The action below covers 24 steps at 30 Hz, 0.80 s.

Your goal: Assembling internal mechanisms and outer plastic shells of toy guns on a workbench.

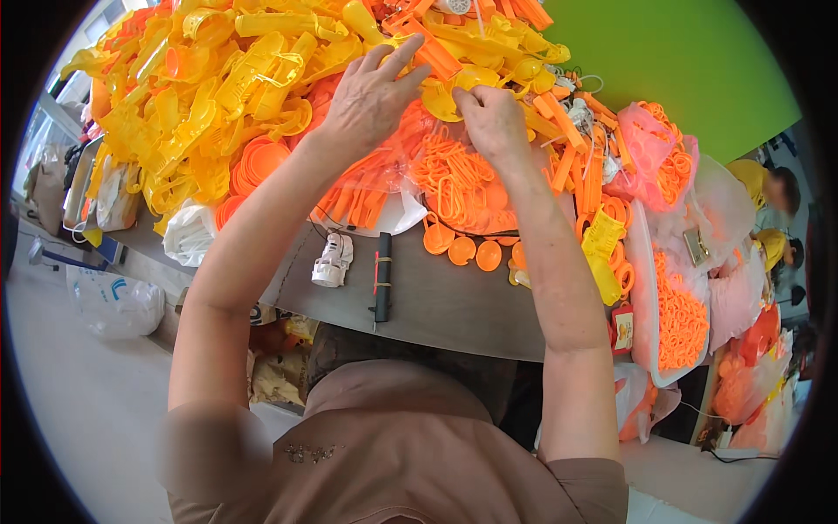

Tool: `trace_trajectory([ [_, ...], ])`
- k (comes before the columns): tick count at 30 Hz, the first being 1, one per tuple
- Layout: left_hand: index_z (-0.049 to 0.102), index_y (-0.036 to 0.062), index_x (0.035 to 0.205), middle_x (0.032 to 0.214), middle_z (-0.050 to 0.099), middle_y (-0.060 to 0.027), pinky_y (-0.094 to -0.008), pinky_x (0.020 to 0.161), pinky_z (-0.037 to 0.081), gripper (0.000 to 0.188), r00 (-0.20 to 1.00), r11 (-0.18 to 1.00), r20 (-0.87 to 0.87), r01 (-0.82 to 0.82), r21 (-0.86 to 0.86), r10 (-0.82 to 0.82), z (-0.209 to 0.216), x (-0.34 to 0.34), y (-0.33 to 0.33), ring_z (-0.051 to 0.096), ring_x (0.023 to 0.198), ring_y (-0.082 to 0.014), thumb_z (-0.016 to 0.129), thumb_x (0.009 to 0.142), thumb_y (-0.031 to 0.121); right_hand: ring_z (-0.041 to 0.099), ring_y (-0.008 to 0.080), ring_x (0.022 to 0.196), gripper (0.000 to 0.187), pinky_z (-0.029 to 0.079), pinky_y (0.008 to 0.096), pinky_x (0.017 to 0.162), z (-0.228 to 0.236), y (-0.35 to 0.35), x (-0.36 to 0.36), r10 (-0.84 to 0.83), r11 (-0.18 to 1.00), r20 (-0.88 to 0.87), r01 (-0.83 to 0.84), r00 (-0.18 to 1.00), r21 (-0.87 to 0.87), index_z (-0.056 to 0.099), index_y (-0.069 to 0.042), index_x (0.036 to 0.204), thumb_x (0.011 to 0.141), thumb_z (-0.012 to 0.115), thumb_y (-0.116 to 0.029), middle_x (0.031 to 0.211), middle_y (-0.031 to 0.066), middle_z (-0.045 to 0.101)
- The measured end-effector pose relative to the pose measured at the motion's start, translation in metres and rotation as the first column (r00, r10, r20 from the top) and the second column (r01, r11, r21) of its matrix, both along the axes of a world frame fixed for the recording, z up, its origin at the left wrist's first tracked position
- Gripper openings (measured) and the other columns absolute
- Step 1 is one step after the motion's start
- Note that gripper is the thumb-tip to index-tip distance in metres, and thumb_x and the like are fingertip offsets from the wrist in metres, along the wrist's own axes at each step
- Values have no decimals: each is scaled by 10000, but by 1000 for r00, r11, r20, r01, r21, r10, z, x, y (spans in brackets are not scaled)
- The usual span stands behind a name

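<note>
Can't tell whether right hand [496, 127] pinches anything; detail's too small from here. Left hand [371, 98] hides its palm side and whatever's beneath. Yellow plastic pile [262, 79] runs off the top edge. Left sleeve [214, 450] blurred. Shirt trim [307, 453] unreadably small.

Table [445, 306], dark grey top, bearing: large heap of yellow plastic mouldings [231, 96]; orange round dishes [264, 160], stacked, beside the heap; one white plastic piece [333, 262]; one black rod [382, 301], two tan bands; small round orange pieces [462, 251].
</note>
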<state>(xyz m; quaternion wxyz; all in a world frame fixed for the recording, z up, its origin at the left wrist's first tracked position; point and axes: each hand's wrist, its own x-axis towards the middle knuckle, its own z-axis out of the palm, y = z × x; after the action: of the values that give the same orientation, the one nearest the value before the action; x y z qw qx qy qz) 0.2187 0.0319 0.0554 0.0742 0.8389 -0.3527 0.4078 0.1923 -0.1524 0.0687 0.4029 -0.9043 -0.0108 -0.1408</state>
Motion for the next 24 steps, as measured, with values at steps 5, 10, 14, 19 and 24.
trace_trajectory([
  [5, 569, 123, 1195, 1417, 365, -89, -439, 942, 420, 422, 998, 1000, -66, -2, -15, 1, 3, 1, -8, 460, 1153, -330, 616, 849, 359, 549, 207, 495, 397, 440, 353, 527, 15, -24, -18, 5, 968, 232, 53, 973, -246, 570, 6, 701, 864, 595, -354, 575, 126, 548],
  [10, 580, 127, 1171, 1411, 370, -89, -452, 923, 412, 507, 1000, 1000, 9, 20, 20, -20, 1, 1, -4, 442, 1175, -320, 571, 832, 504, 512, 110, 508, 411, 408, 286, 450, 44, -58, -39, 118, 984, 102, -102, 988, -149, 476, -21, 622, 848, 640, -323, 544, 35, 490],
  [14, 525, 152, 1251, 1435, 341, -82, -445, 951, 397, 524, 1000, 996, -2, 18, 82, -18, -2, 0, -6, 411, 1214, -317, 610, 825, 445, 542, 69, 556, 302, 417, 215, 450, 49, -99, -70, 240, 963, -97, -250, 966, -103, 464, -53, 666, 830, 663, -210, 607, -10, 494],
  [19, 491, 165, 1286, 1467, 289, -70, -443, 983, 383, 533, 999, 992, -33, 38, 121, -34, -10, 2, -6, 395, 1231, -324, 667, 795, 274, 541, 69, 533, 201, 418, 208, 456, 28, -127, -129, 210, 970, -149, -186, 966, 160, 505, -47, 732, 843, 634, -153, 622, 0, 512],
  [24, 476, 179, 1310, 1498, 240, -59, -438, 1023, 367, 590, 997, 988, -80, 21, 150, -9, -16, -1, -13, 350, 1284, -327, 694, 762, 172, 493, 48, 501, 137, 380, 202, 458, 1, -130, -174, 172, 921, -278, -54, 945, 386, 561, -38, 751, 833, 649, -104, 600, -17, 514],
])
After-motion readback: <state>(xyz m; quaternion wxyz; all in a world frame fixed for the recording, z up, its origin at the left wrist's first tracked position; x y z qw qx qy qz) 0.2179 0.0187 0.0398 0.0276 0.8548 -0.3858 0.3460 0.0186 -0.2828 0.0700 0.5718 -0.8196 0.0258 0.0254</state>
